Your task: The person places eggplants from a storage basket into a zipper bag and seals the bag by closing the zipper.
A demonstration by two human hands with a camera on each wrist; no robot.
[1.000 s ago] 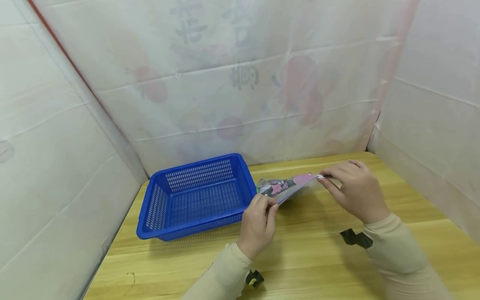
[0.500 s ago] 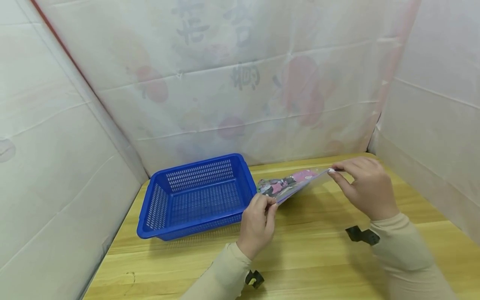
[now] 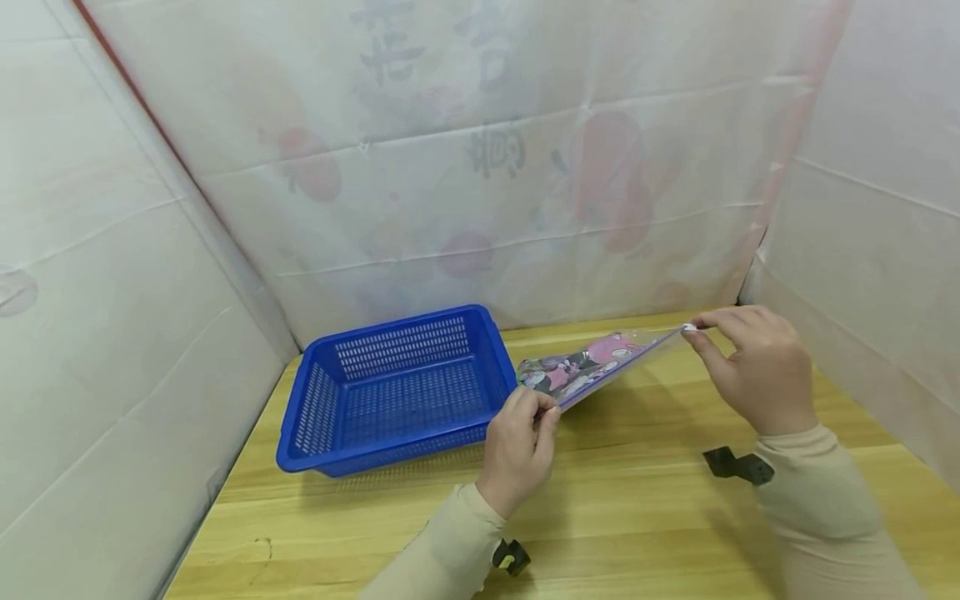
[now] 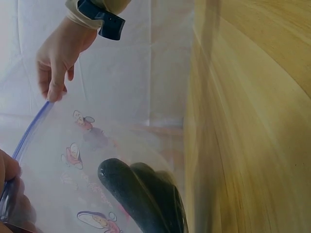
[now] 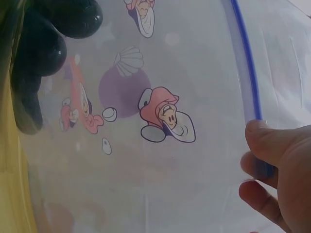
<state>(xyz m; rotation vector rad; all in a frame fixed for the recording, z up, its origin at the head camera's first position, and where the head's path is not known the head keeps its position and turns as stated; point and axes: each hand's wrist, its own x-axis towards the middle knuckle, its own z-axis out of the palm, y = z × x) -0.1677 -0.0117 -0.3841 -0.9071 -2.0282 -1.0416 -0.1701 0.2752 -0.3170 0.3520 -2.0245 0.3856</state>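
Note:
A clear zip bag (image 3: 600, 367) with pink cartoon prints hangs slanted between both hands, its blue-purple zip strip (image 5: 249, 63) stretched along the top edge. Inside it, low down, lie several dark green, long, rounded things (image 4: 138, 194) that look like cucumbers. My left hand (image 3: 516, 450) pinches the near end of the zip edge, beside the basket. My right hand (image 3: 757, 367) pinches the far upper end, where a small white piece (image 3: 688, 328) shows at the fingertips. In the right wrist view, thumb and fingers are closed over the zip strip.
A blue perforated plastic basket (image 3: 397, 454) stands on the wooden table (image 3: 630, 525), just left of the bag. White printed sheets (image 3: 420, 208) wall the table in at the back and sides.
My right hand has moved right and up along the zip edge, with the white piece at its fingertips. More of the zip edge now lies stretched straight. The left hand has stayed nearly still.

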